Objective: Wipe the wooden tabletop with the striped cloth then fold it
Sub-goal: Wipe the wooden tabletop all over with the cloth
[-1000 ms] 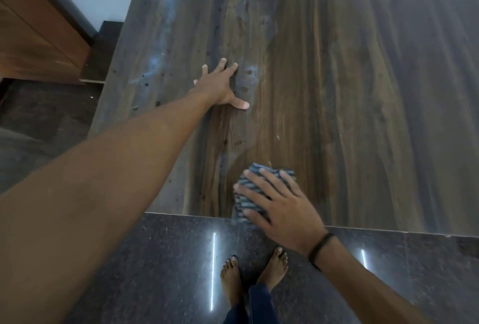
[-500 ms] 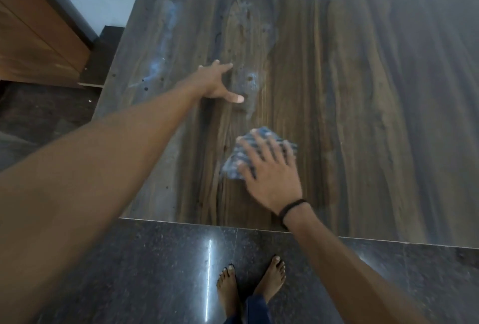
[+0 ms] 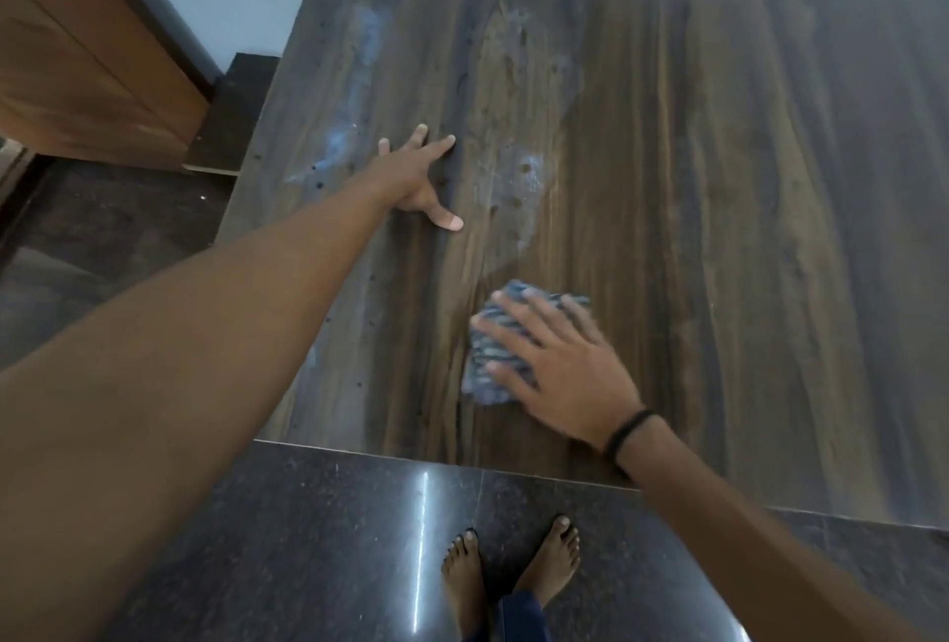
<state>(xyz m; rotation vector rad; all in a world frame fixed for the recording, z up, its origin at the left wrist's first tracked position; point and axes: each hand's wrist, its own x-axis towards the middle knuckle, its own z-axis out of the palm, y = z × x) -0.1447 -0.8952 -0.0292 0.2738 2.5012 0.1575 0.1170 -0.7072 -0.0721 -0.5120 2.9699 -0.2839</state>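
Cloth, bunched and blue-grey striped, lies on the tabletop a little below the frame's centre, near the table's lower edge. We see our right hand pressed flat on top of it, fingers spread wide and pointing toward the upper left, palm covering the cloth's right part; hand and cloth are both slightly blurred. A black band circles that wrist. Our left hand sits left of centre, well apart from the cloth, palm down on the wood with fingers splayed and thumb stuck out to the right, holding nothing. Pale smears mark the wood just right of that hand, and another streak runs toward the upper left. At the bottom, bare feet stand on a glossy dark floor.
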